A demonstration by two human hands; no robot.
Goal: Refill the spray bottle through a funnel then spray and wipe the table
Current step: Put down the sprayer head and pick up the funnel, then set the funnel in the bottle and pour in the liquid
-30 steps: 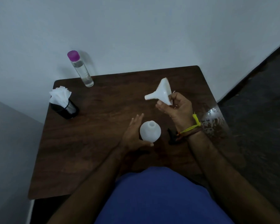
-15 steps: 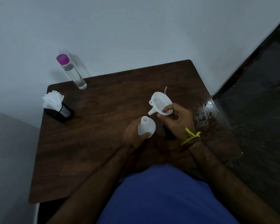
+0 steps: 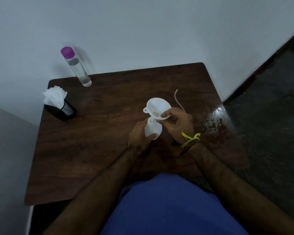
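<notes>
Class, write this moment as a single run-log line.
step: seating funnel in spray bottle | left hand: holds bottle | right hand: holds funnel rim | refill bottle: capped, untouched

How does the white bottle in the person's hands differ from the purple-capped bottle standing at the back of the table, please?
The white bottle is opaque, squat and rounded; the purple-capped bottle is clear, tall and slim. The white bottle is open, with the funnel at its neck, while the other is capped. The left hand grips the white one and the right hand holds the funnel; the purple-capped one stands untouched. Both are on the table.
</notes>
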